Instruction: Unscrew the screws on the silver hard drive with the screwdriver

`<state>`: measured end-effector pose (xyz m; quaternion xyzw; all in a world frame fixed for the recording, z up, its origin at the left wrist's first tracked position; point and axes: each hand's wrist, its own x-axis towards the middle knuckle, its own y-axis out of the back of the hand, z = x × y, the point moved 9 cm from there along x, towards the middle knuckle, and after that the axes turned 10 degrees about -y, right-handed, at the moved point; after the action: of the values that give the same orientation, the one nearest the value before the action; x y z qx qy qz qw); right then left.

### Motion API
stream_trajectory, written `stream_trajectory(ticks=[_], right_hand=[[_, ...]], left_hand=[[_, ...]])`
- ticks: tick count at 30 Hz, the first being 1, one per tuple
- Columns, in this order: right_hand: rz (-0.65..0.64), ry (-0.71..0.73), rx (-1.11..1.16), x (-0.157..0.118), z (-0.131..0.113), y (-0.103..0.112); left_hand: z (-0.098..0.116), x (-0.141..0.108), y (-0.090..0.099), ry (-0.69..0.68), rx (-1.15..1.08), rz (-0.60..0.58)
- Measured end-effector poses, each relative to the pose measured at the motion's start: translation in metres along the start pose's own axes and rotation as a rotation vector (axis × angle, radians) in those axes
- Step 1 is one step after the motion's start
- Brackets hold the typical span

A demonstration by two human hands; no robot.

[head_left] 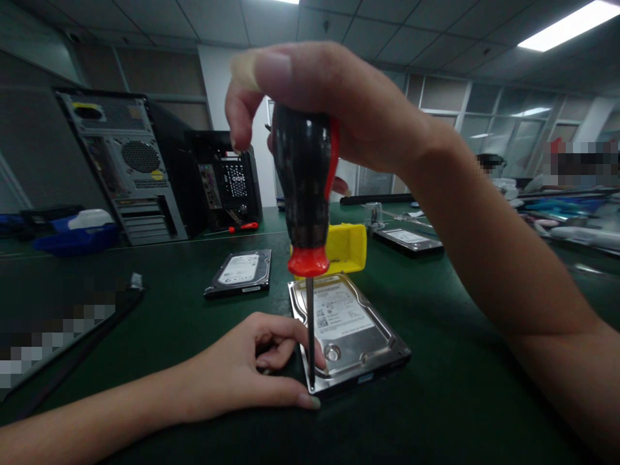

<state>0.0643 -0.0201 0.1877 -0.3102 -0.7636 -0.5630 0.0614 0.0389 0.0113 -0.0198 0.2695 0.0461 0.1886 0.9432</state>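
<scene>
A silver hard drive (351, 320) with a white label lies flat on the green table, its near left corner towards me. My left hand (252, 361) grips that corner, the thumb along the near edge and a finger on the top face. Above it, my right hand (329, 97) is closed over the top of a black and red screwdriver (307, 187). The screwdriver stands upright, its shaft running down to the screw at the corner between my left thumb and finger. Some fingers of my right hand are hidden behind the handle.
Beyond the drive is a yellow bin (351, 248). A second hard drive (239, 271) lies left, and a third drive (409, 239) sits back right near a clear cup (374, 214). Computer cases (140, 161) and a red screwdriver (245, 227) are at back left. A dark cable (97, 339) crosses the left.
</scene>
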Motion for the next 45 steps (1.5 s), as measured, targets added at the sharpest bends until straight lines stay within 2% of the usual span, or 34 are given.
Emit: stream_trajectory(ticks=[3,11,18,20,21,22,28,33,37,41,43,45], right_hand=[[-0.006,-0.021,-0.058,0.000,0.000,0.001],[-0.173,-0.072,-0.097,0.015,0.007,-0.013],[-0.172,-0.072,0.060,-0.004,0.002,-0.010],[-0.147,-0.068,0.127,-0.004,0.009,-0.007],[-0.126,0.020,0.195,-0.003,0.005,-0.003],[-0.128,0.032,0.232,-0.001,0.008,-0.002],[-0.162,0.002,0.286,0.003,0.023,-0.003],[-0.207,0.065,0.388,-0.001,0.012,-0.006],[-0.298,0.153,0.470,-0.006,0.004,-0.007],[-0.404,0.153,0.460,-0.011,0.002,-0.012],[-0.400,0.105,0.462,-0.012,0.003,-0.013],[-0.335,0.088,0.494,-0.012,0.001,-0.009]], left_hand=[[0.001,0.001,0.000,-0.009,-0.006,-0.002],[0.000,0.001,-0.001,-0.032,0.006,0.003],[0.000,0.001,-0.001,-0.015,0.020,-0.002],[0.000,0.001,0.000,-0.009,0.020,0.001],[0.000,0.000,0.001,-0.005,0.018,0.004],[-0.001,0.000,0.001,-0.001,0.014,0.005],[-0.002,-0.001,-0.001,-0.022,-0.010,-0.001],[-0.002,0.000,0.000,-0.023,-0.006,0.002],[0.000,0.000,-0.001,-0.032,0.002,0.002],[0.003,0.001,-0.001,-0.042,0.001,0.004],[0.003,0.002,-0.001,-0.037,0.010,0.000],[0.003,0.002,-0.001,-0.030,0.018,0.000]])
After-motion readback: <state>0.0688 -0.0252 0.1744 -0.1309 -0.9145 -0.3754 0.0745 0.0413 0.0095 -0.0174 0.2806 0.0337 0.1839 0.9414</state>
